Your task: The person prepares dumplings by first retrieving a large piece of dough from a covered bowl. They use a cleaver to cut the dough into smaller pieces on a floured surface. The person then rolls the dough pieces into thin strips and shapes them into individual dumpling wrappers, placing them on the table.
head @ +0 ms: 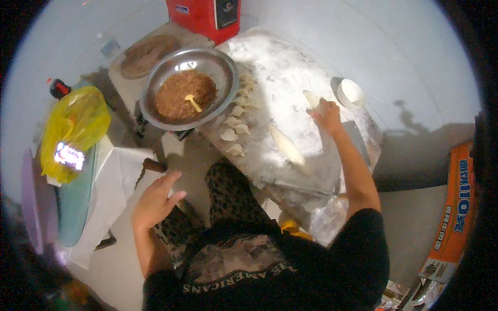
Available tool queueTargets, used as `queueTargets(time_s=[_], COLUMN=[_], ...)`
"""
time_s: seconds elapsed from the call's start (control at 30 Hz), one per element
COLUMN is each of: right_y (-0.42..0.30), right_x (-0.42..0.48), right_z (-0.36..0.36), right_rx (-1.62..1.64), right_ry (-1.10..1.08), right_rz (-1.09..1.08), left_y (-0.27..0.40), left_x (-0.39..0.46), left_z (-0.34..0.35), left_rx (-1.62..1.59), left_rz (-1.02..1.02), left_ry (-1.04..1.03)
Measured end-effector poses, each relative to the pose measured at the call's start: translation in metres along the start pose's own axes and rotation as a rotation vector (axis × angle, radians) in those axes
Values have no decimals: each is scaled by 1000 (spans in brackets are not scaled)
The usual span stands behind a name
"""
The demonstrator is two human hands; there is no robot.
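Observation:
My right hand (328, 115) reaches over the floured board (288, 74), its fingers at the near end of a piece of dough (311, 98); whether they grip it is unclear. My left hand (158, 200) is over the floor to the left of my knees, fingers apart and holding nothing. A wooden rolling pin or long dough roll (287, 146), I cannot tell which, lies on the board. Folded dumplings (238, 120) stand in a rough row along its left side. Beside them a wide metal bowl (227, 95) holds minced filling (177, 95) with a small yellow spoon (193, 103) in it.
A white bowl (351, 93) of flour and a flat grey blade (356, 140) are right of my right hand. Behind stand a round wooden board (149, 55) and a red box (194, 17). A yellow plastic bag (83, 112), a lit phone (70, 156) and lids (78, 206) lie left.

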State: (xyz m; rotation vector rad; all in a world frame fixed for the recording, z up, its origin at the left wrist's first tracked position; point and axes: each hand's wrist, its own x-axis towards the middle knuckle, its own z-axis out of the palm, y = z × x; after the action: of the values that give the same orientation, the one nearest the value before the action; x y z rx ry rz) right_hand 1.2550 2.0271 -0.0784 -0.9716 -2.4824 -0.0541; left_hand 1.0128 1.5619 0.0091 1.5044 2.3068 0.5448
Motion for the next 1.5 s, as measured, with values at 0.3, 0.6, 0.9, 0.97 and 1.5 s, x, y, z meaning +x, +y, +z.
queueTargets(time_s=[0.3, 0.6, 0.9, 0.97, 1.5], right_y=[-49, 13, -35, -17, -87], right_x=[-45, 24, -38, -36, -98], right_z=[31, 23, -8, -1, -13], right_rx=[-263, -1, 1, 55, 309], right_ry=[19, -215, -134, -52, -272], right_rz=[-134, 478, -54, -74, -410], left_y=[4, 2, 14, 19, -1], left_x=[-6, -3, 0, 5, -2], left_z=[8, 17, 15, 12, 42], left_rx=[-173, -108, -169, -165, -119], left_rz=[-182, -123, -178, -154, 29], left_ry=[-17, -17, -101, -107, 25])
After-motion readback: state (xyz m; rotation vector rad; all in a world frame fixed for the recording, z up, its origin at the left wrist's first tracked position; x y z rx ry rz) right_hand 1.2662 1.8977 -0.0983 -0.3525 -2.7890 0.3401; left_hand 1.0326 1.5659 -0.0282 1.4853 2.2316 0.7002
